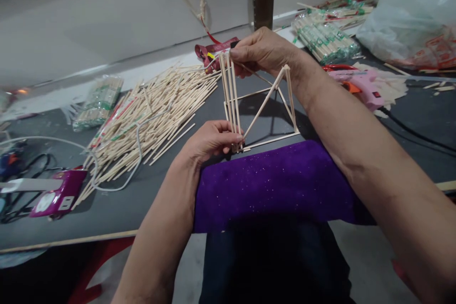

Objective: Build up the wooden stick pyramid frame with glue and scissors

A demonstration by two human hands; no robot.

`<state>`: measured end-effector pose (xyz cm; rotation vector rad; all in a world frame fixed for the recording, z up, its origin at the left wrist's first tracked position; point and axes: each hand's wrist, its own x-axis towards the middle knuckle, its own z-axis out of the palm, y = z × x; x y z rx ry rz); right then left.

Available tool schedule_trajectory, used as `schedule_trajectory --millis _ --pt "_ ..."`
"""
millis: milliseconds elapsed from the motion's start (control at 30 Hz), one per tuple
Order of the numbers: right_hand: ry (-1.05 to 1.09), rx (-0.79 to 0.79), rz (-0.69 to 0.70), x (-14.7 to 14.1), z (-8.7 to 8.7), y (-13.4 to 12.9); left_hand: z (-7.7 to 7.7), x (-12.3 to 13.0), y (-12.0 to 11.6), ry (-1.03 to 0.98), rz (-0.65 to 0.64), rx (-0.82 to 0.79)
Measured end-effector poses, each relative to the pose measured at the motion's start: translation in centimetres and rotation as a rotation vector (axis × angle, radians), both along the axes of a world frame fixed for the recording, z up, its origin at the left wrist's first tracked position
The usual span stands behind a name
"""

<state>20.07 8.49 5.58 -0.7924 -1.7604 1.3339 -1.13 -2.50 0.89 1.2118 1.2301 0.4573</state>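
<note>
A frame of thin wooden sticks point(262, 108) stands on the dark grey table in front of me, with slanted sticks joined at a peak on its right. Several near-parallel sticks point(232, 97) rise on its left side. My left hand point(217, 138) pinches the lower ends of these sticks, close to the table. At their upper ends my right hand point(257, 52) has thumb and fingers closed; part of its grip is hidden behind the sticks. A purple cloth point(274, 185) covers the table edge below the frame.
Loose wooden sticks point(156, 114) are heaped on the left, beside a wrapped stick bundle point(101, 99) and a magenta device point(62, 192) with cables. To the right lie a pink glue gun point(363, 86), more packaged sticks point(326, 38) and a plastic bag point(409, 19). A dark bottle point(262, 2) stands behind.
</note>
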Motion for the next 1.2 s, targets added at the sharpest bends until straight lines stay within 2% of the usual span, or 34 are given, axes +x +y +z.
schedule_trajectory --millis 200,600,900,1200 --pt "0.016 0.004 0.018 0.0 0.1 -0.1 0.7 0.2 -0.3 0.060 -0.016 -0.002" --pt "0.053 0.046 0.068 0.1 -0.5 0.5 0.8 0.4 -0.5 0.047 -0.036 0.024" --pt "0.098 0.085 0.126 0.3 -0.3 0.1 0.6 0.2 -0.7 0.044 -0.035 0.022" --pt "0.077 0.106 0.110 0.6 -1.1 1.1 0.6 0.3 -0.6 0.057 -0.048 0.036"
